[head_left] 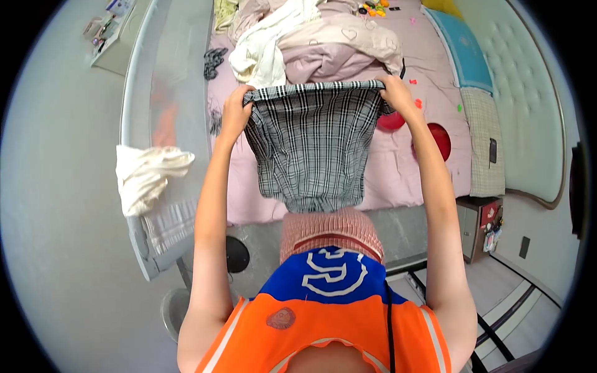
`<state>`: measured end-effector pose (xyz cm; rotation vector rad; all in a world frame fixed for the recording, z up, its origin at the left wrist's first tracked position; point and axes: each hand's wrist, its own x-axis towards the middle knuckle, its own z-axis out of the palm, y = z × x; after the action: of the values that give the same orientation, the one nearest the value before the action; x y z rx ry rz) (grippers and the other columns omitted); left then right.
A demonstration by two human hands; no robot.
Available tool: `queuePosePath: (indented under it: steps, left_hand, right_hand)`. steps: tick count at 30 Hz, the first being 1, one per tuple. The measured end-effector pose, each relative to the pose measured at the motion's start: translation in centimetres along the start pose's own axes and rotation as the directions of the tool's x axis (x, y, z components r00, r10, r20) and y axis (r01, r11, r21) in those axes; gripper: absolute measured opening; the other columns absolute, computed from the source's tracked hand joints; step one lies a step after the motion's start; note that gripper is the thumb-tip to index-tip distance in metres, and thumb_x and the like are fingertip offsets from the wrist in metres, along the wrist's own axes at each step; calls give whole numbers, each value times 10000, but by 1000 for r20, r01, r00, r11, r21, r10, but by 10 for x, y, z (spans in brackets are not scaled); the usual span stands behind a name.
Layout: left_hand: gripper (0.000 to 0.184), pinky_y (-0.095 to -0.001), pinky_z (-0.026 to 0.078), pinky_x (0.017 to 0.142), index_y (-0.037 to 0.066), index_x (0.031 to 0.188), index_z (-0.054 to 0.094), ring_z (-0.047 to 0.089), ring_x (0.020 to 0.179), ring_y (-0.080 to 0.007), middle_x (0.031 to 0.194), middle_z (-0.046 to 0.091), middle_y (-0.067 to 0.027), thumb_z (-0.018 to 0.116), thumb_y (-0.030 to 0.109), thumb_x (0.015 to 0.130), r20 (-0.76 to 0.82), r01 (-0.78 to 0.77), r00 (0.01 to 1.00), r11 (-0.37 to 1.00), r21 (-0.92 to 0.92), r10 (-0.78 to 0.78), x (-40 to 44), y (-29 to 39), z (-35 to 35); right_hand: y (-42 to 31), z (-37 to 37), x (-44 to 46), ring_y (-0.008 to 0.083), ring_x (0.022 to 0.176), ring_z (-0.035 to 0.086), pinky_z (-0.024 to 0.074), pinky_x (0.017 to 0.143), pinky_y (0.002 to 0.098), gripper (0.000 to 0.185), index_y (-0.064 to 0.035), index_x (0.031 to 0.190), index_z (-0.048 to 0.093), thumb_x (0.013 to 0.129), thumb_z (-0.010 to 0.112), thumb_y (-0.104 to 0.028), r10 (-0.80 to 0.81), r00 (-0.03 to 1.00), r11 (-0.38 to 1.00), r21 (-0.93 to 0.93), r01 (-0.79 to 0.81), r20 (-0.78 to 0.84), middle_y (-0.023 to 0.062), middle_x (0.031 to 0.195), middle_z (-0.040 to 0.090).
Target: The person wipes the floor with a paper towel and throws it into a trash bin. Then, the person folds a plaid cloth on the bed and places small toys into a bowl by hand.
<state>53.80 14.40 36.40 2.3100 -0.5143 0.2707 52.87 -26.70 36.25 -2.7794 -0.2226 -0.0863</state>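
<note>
A black-and-white plaid garment [314,140] hangs stretched out in front of me over the near part of the bed. I cannot make out its exact kind. My left hand [237,113] is closed on its upper left corner, and my right hand [397,96] grips the upper right corner. The top edge runs nearly straight between both hands, while the lower end drops towards my pink knitted bottoms [333,233].
A pink bed sheet [249,193] lies under rumpled bedding [336,40]. Red round objects [439,142] sit at the right. A white cloth [146,177] drapes over the left bed rail. A bedside cabinet [479,227] and a black round stool top [237,253] stand near.
</note>
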Motion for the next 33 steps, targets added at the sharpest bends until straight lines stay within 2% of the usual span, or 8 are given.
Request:
queuePosePath:
  steps: [8, 13, 18, 21, 25, 30, 32, 33]
  left_hand:
    - [276, -419, 451, 772, 58, 981, 560, 565, 923, -385, 964, 610, -170, 564, -5, 713, -32, 55, 998, 991, 122, -52, 176, -78, 50]
    - [303, -435, 456, 779, 100, 1035, 560, 569, 936, -386, 986, 613, -176, 572, 41, 739, -84, 79, 994, 979, 190, -65, 294, -157, 97]
    - [316, -445, 446, 803, 118, 1071, 554, 556, 989, -382, 1037, 609, -184, 580, 87, 758, -57, 178, 984, 962, 207, -170, 388, -227, 143]
    - [265, -415, 450, 731, 69, 1015, 559, 587, 842, -393, 845, 607, -229, 572, 42, 752, -96, 63, 994, 980, 187, -46, 417, -256, 169]
    - [266, -408, 466, 722, 20, 970, 609, 611, 792, -374, 802, 622, -229, 626, 110, 721, -134, 112, 987, 979, 171, -90, 441, -297, 206]
    - [301, -380, 475, 734, 38, 995, 623, 632, 801, -315, 858, 653, -190, 685, 164, 729, -26, 301, 953, 938, 173, -301, 450, -336, 231]
    - [325, -368, 474, 762, 51, 1009, 626, 626, 830, -274, 925, 647, -159, 718, 183, 727, 74, 355, 933, 935, -16, -353, 447, -359, 241]
    - [474, -359, 471, 783, 36, 1120, 563, 612, 848, -266, 957, 627, -155, 743, 198, 713, 66, 364, 930, 931, -28, -362, 442, -370, 246]
  right_hand:
    - [64, 18, 174, 350, 890, 621, 498, 781, 446, 300, -111, 1009, 663, 715, 626, -67, 78, 996, 986, -155, -69, 52, 166, 903, 652]
    - [103, 31, 297, 330, 915, 616, 503, 772, 437, 249, -66, 958, 643, 711, 636, -94, -51, 994, 971, -237, 27, -95, 181, 949, 635]
    - [154, 71, 412, 320, 965, 602, 498, 793, 438, 254, -63, 969, 621, 728, 642, -139, 32, 998, 943, -332, -13, 51, 160, 1015, 624]
    - [162, 96, 442, 307, 984, 599, 487, 792, 455, 252, -77, 984, 617, 748, 636, -161, 128, 990, 931, -350, -101, 53, 143, 1032, 627]
    - [182, 136, 467, 283, 1000, 599, 426, 830, 487, 232, -96, 982, 624, 772, 637, -195, 137, 989, 906, -409, -105, 50, 127, 1027, 636]
    - [194, 166, 475, 263, 982, 602, 384, 881, 523, 218, -116, 950, 661, 800, 649, -274, 153, 987, 901, -404, -156, -42, 101, 971, 657]
    - [192, 172, 475, 259, 987, 600, 375, 882, 530, 224, -120, 962, 658, 807, 641, -280, 168, 986, 897, -411, -163, -25, 97, 978, 656]
    - [192, 176, 476, 264, 980, 604, 378, 869, 513, 208, -104, 961, 646, 802, 625, -238, 167, 986, 908, -387, -163, -23, 108, 988, 653]
